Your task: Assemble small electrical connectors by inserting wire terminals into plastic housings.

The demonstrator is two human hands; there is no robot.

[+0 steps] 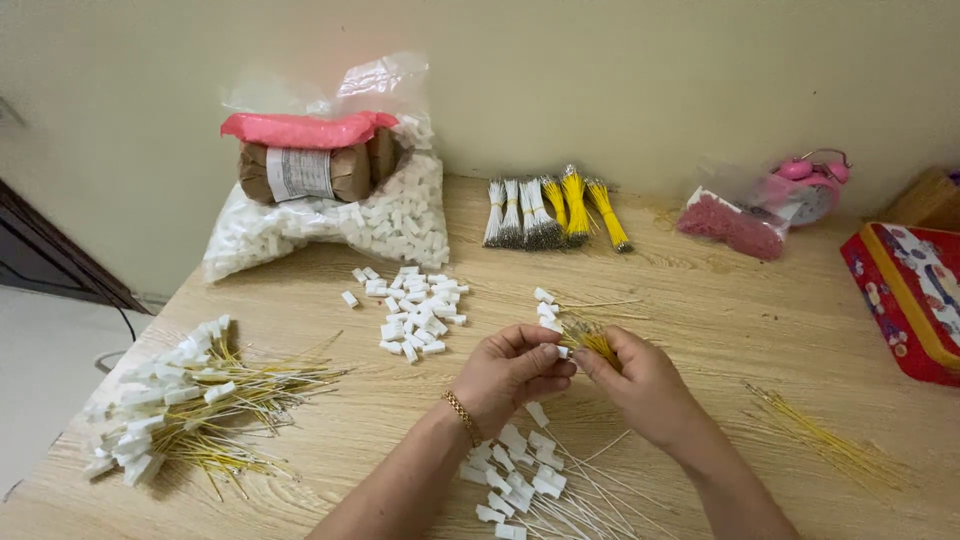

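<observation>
Pinching a small white plastic connector housing point(561, 351) between thumb and fingertips, the left hand point(512, 372) is closed on it just above the pale wooden bench point(740, 320). The right hand point(640, 385) meets it fingertip to fingertip and is closed around a thin bundle of yellow wires with bare metal ends point(592, 337), whose tips fan out above the fingers. A gold chain bracelet point(461, 415) sits on the left wrist.

Directly under the hands lies a heap of white wires already fitted with white housings point(530, 480). Beyond the hands, a loose scatter of small white plastic housings point(415, 312) is spread on the bench, and a few fitted pieces point(548, 306) lie just beside the bundle's tips. At the left edge rests a large pile of yellow wires capped with white housings point(175, 400). Loose yellow wires point(820, 440) lie to the right, well apart from the hands.

Against the wall stand a clear plastic bag full of white housings point(330, 215), with a brown paper-wrapped pack under a pink strip on top, and tied bunches of white and yellow wires point(550, 210). Farther right are a pink alarm clock point(805, 190) and a red patterned box point(905, 290).
</observation>
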